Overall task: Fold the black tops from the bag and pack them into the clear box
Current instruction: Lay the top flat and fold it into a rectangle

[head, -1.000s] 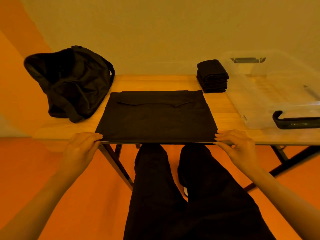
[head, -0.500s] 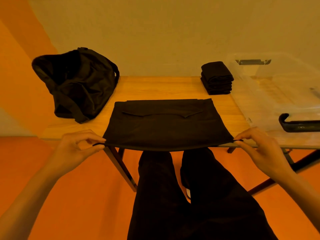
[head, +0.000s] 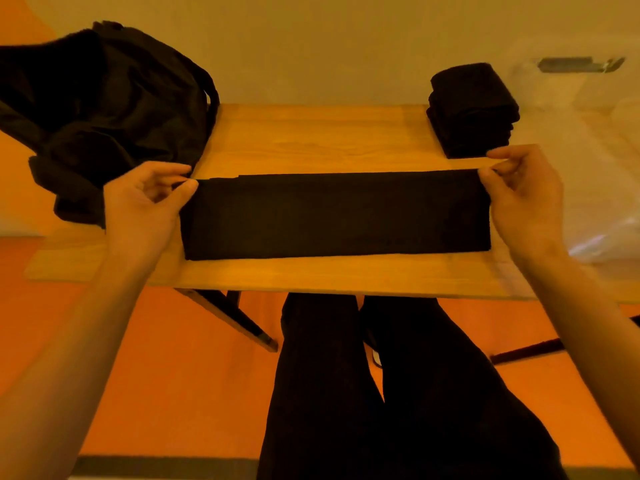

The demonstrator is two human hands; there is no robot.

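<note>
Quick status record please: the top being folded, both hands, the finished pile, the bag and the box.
top in work: black fabric top, lying on the wooden table as a long flat band
left hand: left hand pinches the band's far left corner
right hand: right hand pinches its far right corner
done pile: stack of folded black tops, on the table behind the band's right end
bag: black soft bag, far left of the table
box: clear plastic box, right side; blurred, contents cannot be told

Wooden table (head: 311, 140) against pale wall (head: 329, 46); orange floor (head: 166, 375); dim amber light, colours perhaps tinted.
</note>
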